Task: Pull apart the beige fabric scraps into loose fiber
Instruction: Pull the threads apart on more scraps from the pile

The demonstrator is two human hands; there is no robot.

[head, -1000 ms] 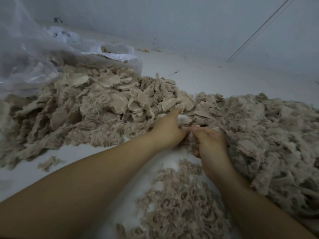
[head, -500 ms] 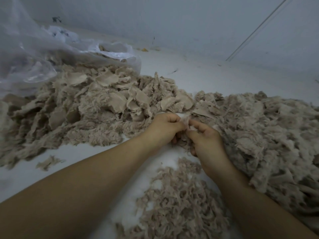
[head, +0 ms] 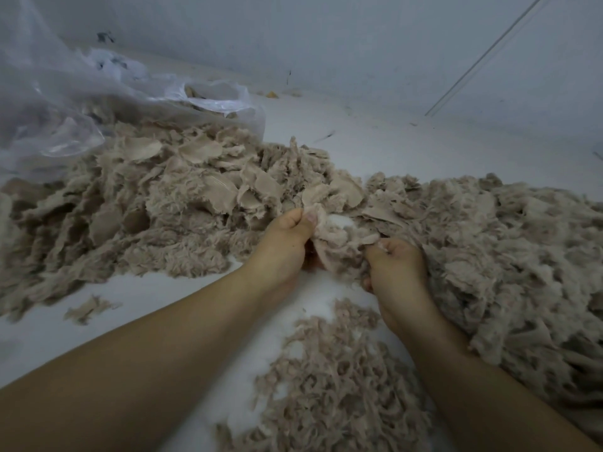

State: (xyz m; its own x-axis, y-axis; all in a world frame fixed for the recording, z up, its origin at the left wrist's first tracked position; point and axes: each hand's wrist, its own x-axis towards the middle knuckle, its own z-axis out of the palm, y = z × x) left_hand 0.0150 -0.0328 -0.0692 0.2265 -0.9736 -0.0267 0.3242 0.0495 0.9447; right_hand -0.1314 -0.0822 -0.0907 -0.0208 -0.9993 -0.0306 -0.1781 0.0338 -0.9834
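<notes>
Two hands, left hand [head: 283, 243] and right hand [head: 396, 265], each pinch one beige scrap [head: 336, 238] stretched between them. Three heaps surround it: scrap pile [head: 156, 210], right-side heap [head: 509, 256], near fiber [head: 339, 386]. Behind, seemingly, one plastic bag [head: 65, 102].

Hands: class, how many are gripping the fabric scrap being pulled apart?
2. The left hand grips the scrap at its left edge; the right hand grips its right edge. Some fingers are hidden behind the fabric.

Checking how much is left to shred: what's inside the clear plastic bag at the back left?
Through the clear plastic bag, a few beige fabric scraps show near its open mouth. The crumpled film hides the rest.
</notes>
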